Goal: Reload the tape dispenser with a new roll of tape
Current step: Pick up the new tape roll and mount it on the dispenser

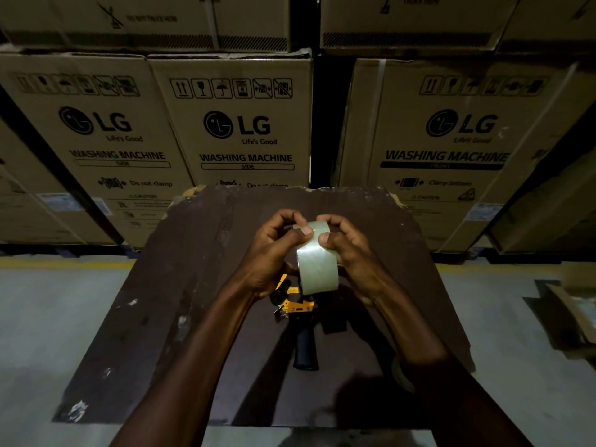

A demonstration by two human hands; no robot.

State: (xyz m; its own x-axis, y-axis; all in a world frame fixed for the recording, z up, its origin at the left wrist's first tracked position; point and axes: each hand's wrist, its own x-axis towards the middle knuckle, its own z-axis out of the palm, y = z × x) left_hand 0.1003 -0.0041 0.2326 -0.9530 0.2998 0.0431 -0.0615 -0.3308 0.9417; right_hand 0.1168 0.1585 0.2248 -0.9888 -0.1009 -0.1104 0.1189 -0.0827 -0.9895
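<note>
A roll of clear tape is held upright above the dark table, gripped from both sides. My left hand curls round its left side, thumb pressed on the top of the roll. My right hand holds the right side, its thumb also on the tape's outer face. Under the roll lies the tape dispenser, with a yellow frame and a black handle pointing toward me. My hands and the roll partly hide its top.
Stacked cardboard washing-machine boxes form a wall just behind the table. Grey floor with a yellow line lies to both sides. An open carton sits on the floor at the right. The table's worn edges are chipped.
</note>
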